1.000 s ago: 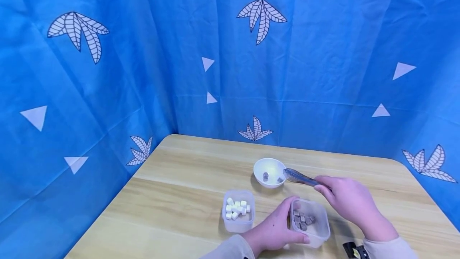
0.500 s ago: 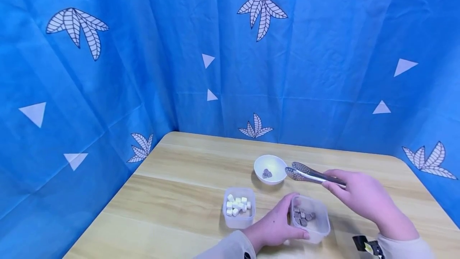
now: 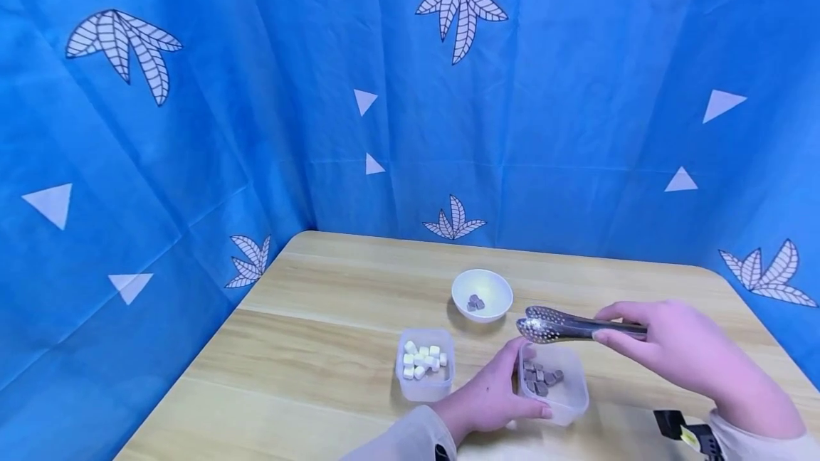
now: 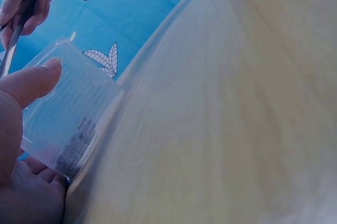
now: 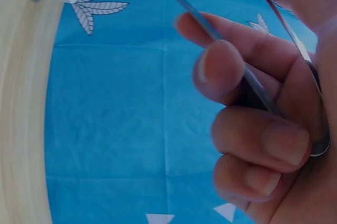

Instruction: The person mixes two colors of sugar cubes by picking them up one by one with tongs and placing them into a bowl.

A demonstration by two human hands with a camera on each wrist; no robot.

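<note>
In the head view my right hand [image 3: 666, 347] grips metal tongs [image 3: 570, 326] with perforated heads; the heads hover over the far edge of a clear plastic container [image 3: 570, 407], with nothing visible between them. Brown cubes [image 3: 541, 379] lie inside that container. My left hand [image 3: 493, 393] holds the container from its left side, thumb along the near wall and fingers at the far corner. The right wrist view shows my fingers curled round the tong arms [image 5: 263, 97], which stand apart. Farther back, a white bowl [image 3: 490, 283] has several brown cubes at its bottom.
A second clear container [image 3: 425, 393] with several white cubes [image 3: 419, 361] stands left of my left hand. All of it rests on a wooden table [image 3: 307, 375]. A blue patterned curtain [image 3: 576, 126] hangs behind and along the left.
The tongs have moved from the bowl's rim back towards the container, and a brown cube near the rim has joined the others at the bowl's bottom. My left hand keeps its hold.
</note>
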